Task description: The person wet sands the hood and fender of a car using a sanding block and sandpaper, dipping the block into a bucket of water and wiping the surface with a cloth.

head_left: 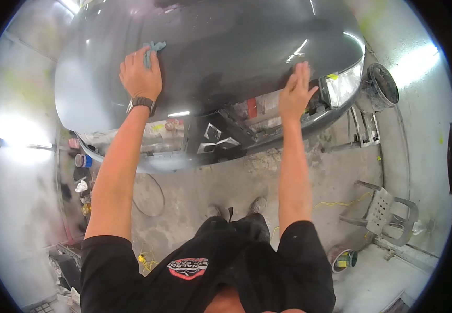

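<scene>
A dark grey car hood (215,52) spans the upper part of the head view. On its left side my left hand (141,75), with a watch on the wrist, is closed over a crumpled light-blue cloth (155,48) that shows beyond the fingers. My right hand (296,94) reaches over the hood's front edge at the right, fingers stretched out and a little blurred, with nothing seen in it. Below the hood edge lies the open front of the car, with a headlight (345,86) right of my right hand.
A dirty bucket (382,87) stands at the car's right corner. A plastic chair (382,211) is at the lower right, above a container (341,259). A yellow cord (341,202) crosses the floor. Cans (83,160) and clutter line the left wall.
</scene>
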{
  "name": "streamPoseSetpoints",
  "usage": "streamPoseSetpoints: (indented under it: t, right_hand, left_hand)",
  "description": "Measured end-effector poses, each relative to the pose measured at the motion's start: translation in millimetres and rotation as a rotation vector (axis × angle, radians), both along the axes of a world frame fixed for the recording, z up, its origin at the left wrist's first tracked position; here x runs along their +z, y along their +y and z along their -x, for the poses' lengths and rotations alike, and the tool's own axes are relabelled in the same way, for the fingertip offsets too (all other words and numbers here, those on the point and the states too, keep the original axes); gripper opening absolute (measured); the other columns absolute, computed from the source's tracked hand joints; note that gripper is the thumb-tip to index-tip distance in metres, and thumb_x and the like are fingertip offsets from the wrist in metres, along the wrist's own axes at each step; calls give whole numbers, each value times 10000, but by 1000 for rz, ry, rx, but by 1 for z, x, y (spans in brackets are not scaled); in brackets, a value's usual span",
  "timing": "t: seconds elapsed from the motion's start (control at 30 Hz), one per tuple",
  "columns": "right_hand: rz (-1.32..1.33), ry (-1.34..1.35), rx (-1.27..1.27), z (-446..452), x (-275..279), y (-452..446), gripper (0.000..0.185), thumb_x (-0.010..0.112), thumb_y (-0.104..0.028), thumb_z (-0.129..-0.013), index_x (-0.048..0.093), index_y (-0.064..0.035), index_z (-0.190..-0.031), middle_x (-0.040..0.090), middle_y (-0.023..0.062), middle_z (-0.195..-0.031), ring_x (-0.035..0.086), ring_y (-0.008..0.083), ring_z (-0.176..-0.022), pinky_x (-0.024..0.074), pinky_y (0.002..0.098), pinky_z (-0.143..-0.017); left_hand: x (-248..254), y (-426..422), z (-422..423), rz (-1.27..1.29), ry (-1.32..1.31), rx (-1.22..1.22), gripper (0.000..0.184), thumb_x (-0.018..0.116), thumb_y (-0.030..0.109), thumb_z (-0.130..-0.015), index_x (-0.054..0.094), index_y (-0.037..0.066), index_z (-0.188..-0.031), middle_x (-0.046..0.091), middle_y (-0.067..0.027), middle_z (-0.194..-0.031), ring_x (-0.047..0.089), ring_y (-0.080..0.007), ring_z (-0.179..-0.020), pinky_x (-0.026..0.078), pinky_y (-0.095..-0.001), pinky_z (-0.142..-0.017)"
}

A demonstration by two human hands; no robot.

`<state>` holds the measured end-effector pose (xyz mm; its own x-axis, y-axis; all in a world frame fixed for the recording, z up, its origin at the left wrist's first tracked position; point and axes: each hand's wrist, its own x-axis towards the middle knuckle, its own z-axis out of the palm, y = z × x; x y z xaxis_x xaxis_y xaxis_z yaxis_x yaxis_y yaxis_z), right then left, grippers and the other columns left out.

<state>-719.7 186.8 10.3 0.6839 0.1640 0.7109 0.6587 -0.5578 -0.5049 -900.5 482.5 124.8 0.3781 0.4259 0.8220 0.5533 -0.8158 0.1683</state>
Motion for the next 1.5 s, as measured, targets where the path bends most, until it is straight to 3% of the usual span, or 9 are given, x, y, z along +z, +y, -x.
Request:
streamPoseSetpoints:
  t: [0.07, 0.2, 0.43, 0.6, 0.73, 0.83, 1.03, 1.23, 1.5]
  right_hand:
    - [-39, 104, -106, 6, 8, 4, 520, 621, -166, -1022, 520, -29, -1514, 421, 188, -1650, 343, 351, -1564, 169, 620, -1267]
    - [79, -12, 342, 171, -16, 59, 567, 623, -182, -1009, 504, -35, -1543, 440, 195, -1642, 348, 345, -1565, 136, 640, -1268]
    - [-41, 92, -23, -8, -1, -26, 475, 601, -164, -1019, 568, -5, -1466, 510, 221, -1579, 386, 384, -1539, 165, 642, -1256]
    - [-42, 27, 266, 144, -22, 40, 524, 592, -185, -1024, 532, -62, -1530, 443, 195, -1643, 362, 373, -1555, 143, 631, -1264]
    - [162, -127, 186, 88, -43, 5, 541, 597, -175, -1012, 522, -75, -1538, 439, 177, -1650, 393, 367, -1542, 149, 643, -1259]
    - [-95, 81, -38, -11, -16, -32, 463, 518, -173, -1076, 517, -35, -1518, 447, 215, -1630, 391, 412, -1531, 185, 664, -1235]
    - [-75, 87, 226, 133, -48, 29, 528, 523, -219, -1080, 462, -22, -1567, 400, 228, -1658, 335, 427, -1557, 106, 624, -1276]
    - [-92, 131, -111, -33, -23, -47, 465, 475, -203, -1112, 502, -69, -1557, 407, 222, -1652, 352, 420, -1546, 170, 690, -1239]
    - [-37, 37, 9, 33, -41, -26, 500, 516, -256, -1095, 489, -125, -1577, 426, 123, -1667, 360, 393, -1550, 159, 692, -1238]
  left_hand:
    - [-4, -3, 2, 10, 8, 8, 236, 687, 368, -985, 750, 233, -1167, 706, -19, -1165, 636, -295, -1106, 488, -481, -941]
    - [0, -5, 3, -11, 13, 27, 231, 691, 368, -982, 753, 234, -1160, 710, -21, -1156, 637, -296, -1110, 493, -481, -944]
    - [-6, 5, 1, -22, 9, -10, 239, 709, 367, -956, 750, 255, -1163, 702, -14, -1150, 637, -288, -1111, 486, -486, -934]
    - [-2, -1, 1, -40, 32, 33, 242, 695, 383, -978, 753, 251, -1172, 713, -15, -1156, 642, -298, -1103, 492, -473, -944]
    - [-7, 5, 2, -54, 31, 27, 249, 702, 376, -964, 747, 257, -1177, 703, 0, -1145, 637, -293, -1103, 495, -470, -919]
    - [-7, 7, 0, -34, 41, 25, 256, 698, 379, -967, 747, 250, -1183, 707, -8, -1145, 638, -297, -1105, 496, -475, -921]
    - [-5, 8, 1, -67, 46, 9, 261, 686, 386, -979, 748, 240, -1186, 716, -18, -1176, 638, -295, -1136, 492, -477, -946]
    - [-8, 10, 2, -38, 44, 2, 257, 681, 388, -984, 755, 229, -1172, 725, -37, -1158, 651, -307, -1101, 498, -484, -942]
    - [-7, 8, 1, -97, 9, -17, 246, 698, 369, -977, 760, 214, -1158, 734, -50, -1131, 659, -324, -1070, 503, -467, -938]
